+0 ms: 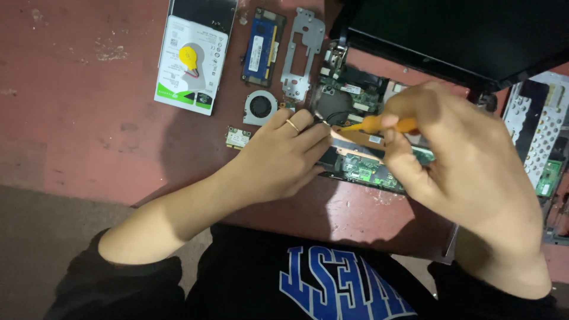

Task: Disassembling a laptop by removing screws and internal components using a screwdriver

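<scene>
Head view: two hands work over one opened laptop. The right hand (468, 160) has its grip closed around one orange-handled screwdriver (379, 124), held nearly level, tip pointing left toward the left fingers. The handle sits between thumb and fingers; only its left part shows, the rest is hidden inside the grip. The left hand (278, 157) rests on the red desk (89, 130), one ring on a finger; its fingertips are pinched together at the edge of the circuit board (361, 169), just at the screwdriver's tip. What they pinch is too small to tell.

The board, green with a copper strip (355, 141) across it, lies directly under both hands, with the dark laptop screen (450, 35) standing behind it.

Laid out to the left, well clear of the hands: one hard drive (189, 65) with a white label, one yellow coin battery (188, 57) lying on it, one blue memory stick (262, 47), one grey metal bracket (302, 53), one small round fan (261, 106) and one small green card (237, 137), the last two just beside the left hand's knuckles. To the right, one perforated metal panel (536, 127) lies near the right wrist. The right hand hides much of the board's right side.
</scene>
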